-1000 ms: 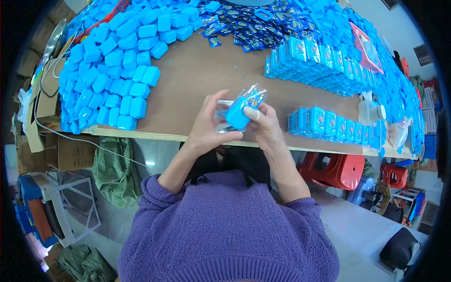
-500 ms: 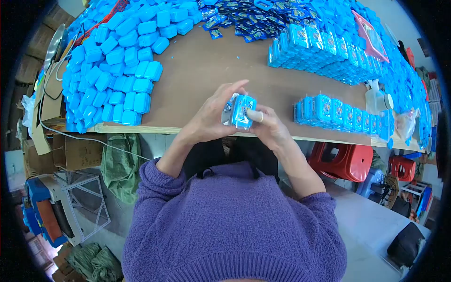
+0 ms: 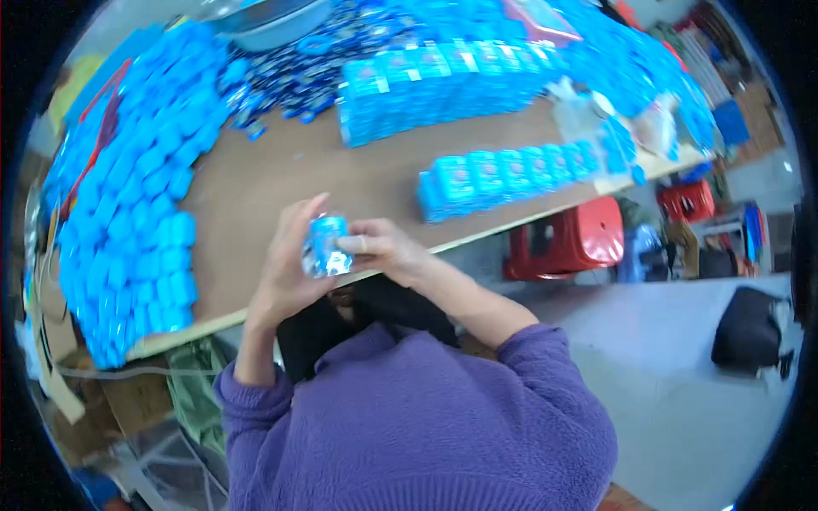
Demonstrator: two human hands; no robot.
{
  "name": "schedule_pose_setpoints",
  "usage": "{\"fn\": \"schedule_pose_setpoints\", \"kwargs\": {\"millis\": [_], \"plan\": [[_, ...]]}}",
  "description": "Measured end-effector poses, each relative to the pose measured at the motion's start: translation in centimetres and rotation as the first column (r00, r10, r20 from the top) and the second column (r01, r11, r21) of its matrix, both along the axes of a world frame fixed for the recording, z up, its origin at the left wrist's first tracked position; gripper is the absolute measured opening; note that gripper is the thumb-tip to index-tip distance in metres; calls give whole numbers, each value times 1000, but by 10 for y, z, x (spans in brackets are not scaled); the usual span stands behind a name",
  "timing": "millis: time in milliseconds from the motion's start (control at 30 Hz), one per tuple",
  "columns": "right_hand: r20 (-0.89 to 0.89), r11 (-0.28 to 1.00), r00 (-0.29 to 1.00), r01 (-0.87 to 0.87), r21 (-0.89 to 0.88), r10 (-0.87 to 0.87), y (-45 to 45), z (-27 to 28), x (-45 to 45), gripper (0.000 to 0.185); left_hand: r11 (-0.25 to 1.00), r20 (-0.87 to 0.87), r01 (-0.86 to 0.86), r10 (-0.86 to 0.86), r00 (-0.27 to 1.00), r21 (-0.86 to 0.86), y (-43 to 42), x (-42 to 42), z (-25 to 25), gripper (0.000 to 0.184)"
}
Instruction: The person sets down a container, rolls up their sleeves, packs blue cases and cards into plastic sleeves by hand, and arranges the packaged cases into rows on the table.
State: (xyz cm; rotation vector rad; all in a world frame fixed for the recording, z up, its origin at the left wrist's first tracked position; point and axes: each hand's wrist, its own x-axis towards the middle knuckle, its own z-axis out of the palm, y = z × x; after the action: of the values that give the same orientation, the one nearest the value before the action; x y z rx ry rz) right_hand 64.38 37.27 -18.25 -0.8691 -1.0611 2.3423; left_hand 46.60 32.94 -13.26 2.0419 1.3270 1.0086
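A small blue plastic case [image 3: 328, 234] with a shiny clear wrapper is held near the table's front edge. My left hand [image 3: 288, 255] grips it from the left side, fingers pointing up behind it and thumb underneath. My right hand [image 3: 383, 249] holds its right side, the thumb with a pale band pressed on the front face. Motion blur hides the print on the case. To the right of my hands stands a short row of wrapped blue cases [image 3: 503, 175], upright and side by side.
Loose blue cases [image 3: 141, 230] are heaped at the left. Behind lie dark blue printed packets [image 3: 298, 81] and a large stacked block of wrapped cases [image 3: 434, 94]. A whitish bottle [image 3: 588, 111] stands at the right, above red stools [image 3: 588, 234]. A metal basin [image 3: 264, 17] is at the back.
The view has swung to the right and tilted, so the table and hands appear further left. Both hands still hold the same case, and the metal basin has come into sight at the back.
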Motion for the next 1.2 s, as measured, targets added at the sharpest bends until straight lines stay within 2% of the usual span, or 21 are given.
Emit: {"fn": "schedule_pose_setpoints", "kwargs": {"millis": [33, 133, 300, 367, 433, 533, 633, 733, 900, 1000, 1200], "plan": [[5, 999, 999, 39, 12, -39, 0, -1, 14, 43, 999, 5, 39, -39, 999, 12, 5, 8, 6, 80], [-309, 995, 949, -32, 96, 61, -13, -7, 42, 41, 1000, 37, -11, 11, 999, -1, 16, 27, 25, 79], [-324, 979, 935, -86, 187, 144, -37, -26, 85, 43, 983, 55, 32, -42, 998, 182, 48, 107, 53, 77], [-256, 972, 954, -100, 213, 154, -45, -29, 97, 41, 965, 122, 37, -70, 990, 258, 64, 154, 61, 74], [-225, 968, 962, -103, 229, 155, -51, -30, 107, 41, 968, 178, 54, -100, 979, 246, 82, 201, 59, 71], [-252, 977, 966, -9, 211, 63, -57, -30, 120, 29, 956, 187, 43, -101, 977, 291, 110, 268, 53, 73], [-281, 976, 960, 53, 210, 8, -62, -39, 131, 27, 965, 182, -16, -33, 983, 262, 133, 313, 43, 72], [-281, 974, 959, 101, 203, -41, -66, -41, 140, 26, 977, 112, -61, 39, 993, 203, 148, 340, 36, 69], [-261, 973, 959, 155, 170, -107, -72, -46, 154, 24, 955, 9, -98, 100, 995, 281, 158, 364, 26, 64], [-272, 974, 954, 168, 154, -122, -73, -50, 158, 24, 941, -48, -89, 110, 993, 326, 156, 364, 23, 65], [-296, 974, 947, 177, 144, -128, -72, -59, 159, 24, 948, -117, -89, 130, 985, 305, 148, 365, 27, 73]]}}
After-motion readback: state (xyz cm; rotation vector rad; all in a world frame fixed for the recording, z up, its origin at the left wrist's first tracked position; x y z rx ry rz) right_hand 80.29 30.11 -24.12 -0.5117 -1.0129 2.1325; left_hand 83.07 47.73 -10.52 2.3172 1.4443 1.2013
